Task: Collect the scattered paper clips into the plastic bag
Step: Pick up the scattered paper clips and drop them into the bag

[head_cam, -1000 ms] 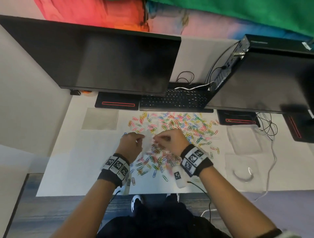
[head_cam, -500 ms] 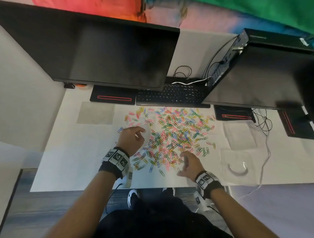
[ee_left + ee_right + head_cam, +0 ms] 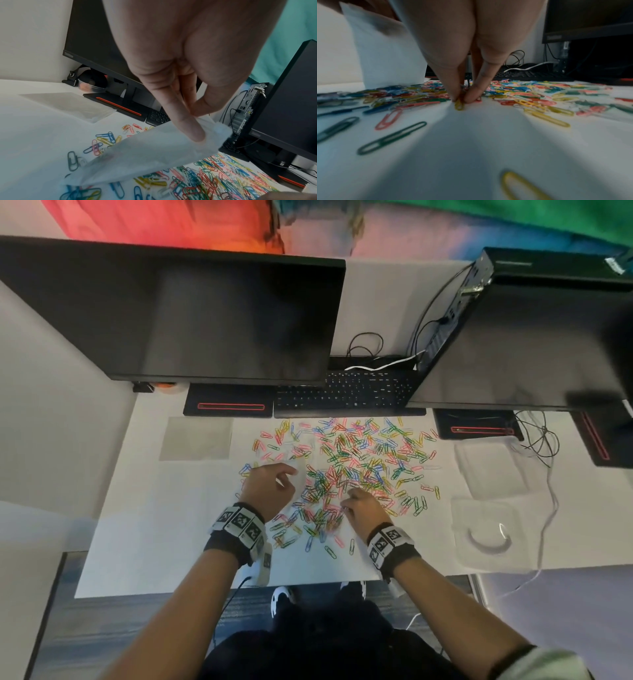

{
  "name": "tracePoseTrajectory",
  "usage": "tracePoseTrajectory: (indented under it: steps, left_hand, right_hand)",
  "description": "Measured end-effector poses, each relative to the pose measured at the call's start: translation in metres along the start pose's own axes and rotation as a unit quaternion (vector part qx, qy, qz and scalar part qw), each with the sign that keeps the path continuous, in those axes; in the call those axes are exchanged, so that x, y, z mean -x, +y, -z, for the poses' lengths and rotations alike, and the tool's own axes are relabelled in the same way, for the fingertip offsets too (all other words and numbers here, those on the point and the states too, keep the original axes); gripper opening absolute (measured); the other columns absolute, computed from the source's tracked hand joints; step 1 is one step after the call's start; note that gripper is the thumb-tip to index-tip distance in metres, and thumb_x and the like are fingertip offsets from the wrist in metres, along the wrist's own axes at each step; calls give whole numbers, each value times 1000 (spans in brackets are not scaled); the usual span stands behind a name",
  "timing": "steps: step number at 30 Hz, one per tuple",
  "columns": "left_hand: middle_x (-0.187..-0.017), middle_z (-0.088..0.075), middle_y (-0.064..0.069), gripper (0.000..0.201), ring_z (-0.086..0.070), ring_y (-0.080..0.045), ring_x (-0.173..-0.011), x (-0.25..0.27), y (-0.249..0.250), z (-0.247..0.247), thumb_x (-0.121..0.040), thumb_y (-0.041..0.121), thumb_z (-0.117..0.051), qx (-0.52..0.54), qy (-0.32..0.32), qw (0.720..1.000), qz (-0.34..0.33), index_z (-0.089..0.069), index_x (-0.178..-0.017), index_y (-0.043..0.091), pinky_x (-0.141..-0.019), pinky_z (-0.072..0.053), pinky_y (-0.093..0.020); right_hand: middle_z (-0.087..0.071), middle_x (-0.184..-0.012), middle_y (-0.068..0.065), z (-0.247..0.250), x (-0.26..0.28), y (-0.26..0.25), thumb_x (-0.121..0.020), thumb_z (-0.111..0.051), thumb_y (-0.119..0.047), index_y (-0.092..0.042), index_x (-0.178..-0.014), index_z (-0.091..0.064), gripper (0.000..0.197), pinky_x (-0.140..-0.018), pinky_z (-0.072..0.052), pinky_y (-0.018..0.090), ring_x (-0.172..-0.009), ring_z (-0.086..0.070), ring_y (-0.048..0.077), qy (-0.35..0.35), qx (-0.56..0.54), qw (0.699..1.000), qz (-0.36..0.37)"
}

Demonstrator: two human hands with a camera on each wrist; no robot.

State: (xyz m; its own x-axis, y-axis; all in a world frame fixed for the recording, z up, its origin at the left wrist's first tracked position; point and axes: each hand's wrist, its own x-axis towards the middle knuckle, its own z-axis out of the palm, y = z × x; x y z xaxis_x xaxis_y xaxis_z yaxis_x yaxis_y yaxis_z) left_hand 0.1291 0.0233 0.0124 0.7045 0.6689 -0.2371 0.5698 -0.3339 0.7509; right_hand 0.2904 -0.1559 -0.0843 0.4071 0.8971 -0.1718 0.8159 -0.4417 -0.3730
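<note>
Now right hand fingers pinch a yellow clip at the near edge of the paper clips pile on the counter. Left hand pinches the plastic bag left of the pile. Risk: clip slips, or bag mouth sags shut. Half a second ago the right hand hovered spread, nearer the person.
</note>
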Motion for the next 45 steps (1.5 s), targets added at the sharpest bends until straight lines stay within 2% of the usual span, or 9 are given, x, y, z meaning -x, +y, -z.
tracePoseTrajectory:
  steps: [6,12,18,22,26,30,36,41,45]
  left_hand:
    - [-84,-72,1,30,-71,-17,-71,0,4,-7,-84,1,-58,2,-16,1000,10,-74,-106,15,-77,-61,-33]
    - [-81,-75,-2,30,-72,-19,-63,0,4,-16,-87,5,-54,-10,-24,999,28,-75,-105,18,-62,-60,-28]
    - [-80,-75,-3,30,-71,-22,-65,-3,12,-23,-89,8,-53,-17,-25,999,23,-75,-105,21,-60,-60,-33]
    - [-91,-77,-7,26,-72,-17,-72,-4,12,-22,-91,6,-56,4,5,1000,19,-76,-105,15,-76,-62,-33]
    - [-91,-75,-5,24,-73,-15,-69,-3,16,-20,-94,8,-57,18,-18,1000,6,-75,-108,13,-71,-61,-27]
    - [-95,-73,-4,25,-73,-14,-69,0,18,-20,-95,7,-57,25,-36,999,-16,-75,-110,16,-69,-59,-22]
    - [-105,-73,-6,25,-69,-19,-79,-4,21,-13,-94,7,-58,7,-36,998,-56,-74,-113,14,-80,-60,-35]
    - [-100,-75,-5,29,-64,-14,-83,-6,24,-10,-91,4,-55,-13,5,1000,-16,-77,-107,15,-86,-54,-27]
    - [-99,-76,-10,29,-69,-22,-89,-9,28,-7,-90,4,-55,4,27,1000,3,-76,-108,10,-91,-57,-36]
  right_hand:
    - [-75,-88,5,26,-10,16,-85,-71,-16,-15,-93,-78,11,-69,-56,22,-68,-66,15,37,-177,968,-177]
    - [-71,-102,20,86,-19,-25,-80,-72,3,9,-105,-67,27,-67,-58,22,-90,-71,29,41,-669,704,-236]
    - [-72,-96,21,68,-32,-77,-83,-69,3,10,-103,-68,22,-74,-59,24,-81,-72,24,-5,-695,685,-220]
    - [-68,-87,25,58,-37,-84,-85,-54,14,8,-88,-68,15,-59,-56,20,-64,-69,20,18,-643,722,-256]
    - [-70,-76,15,60,-39,-83,-81,-61,-2,-2,-80,-72,11,-66,-54,37,-69,-62,20,-8,-467,850,-244]
    - [-65,-59,3,74,-44,-80,-86,-63,-8,-8,-64,-70,23,-55,-51,21,-54,-62,13,-30,-461,848,-259]
    - [-68,-73,8,80,-43,-90,-88,-54,6,-1,-88,-71,18,-61,-52,19,-64,-66,14,-70,-540,802,-248]
    - [-66,-106,8,78,-47,-96,-87,-51,3,-7,-109,-69,30,-71,-46,25,-94,-64,26,-86,-303,928,-196]
    - [-69,-115,11,88,-43,-99,-87,-54,6,-7,-108,-73,32,-71,-48,18,-98,-67,26,-79,-269,950,-135]
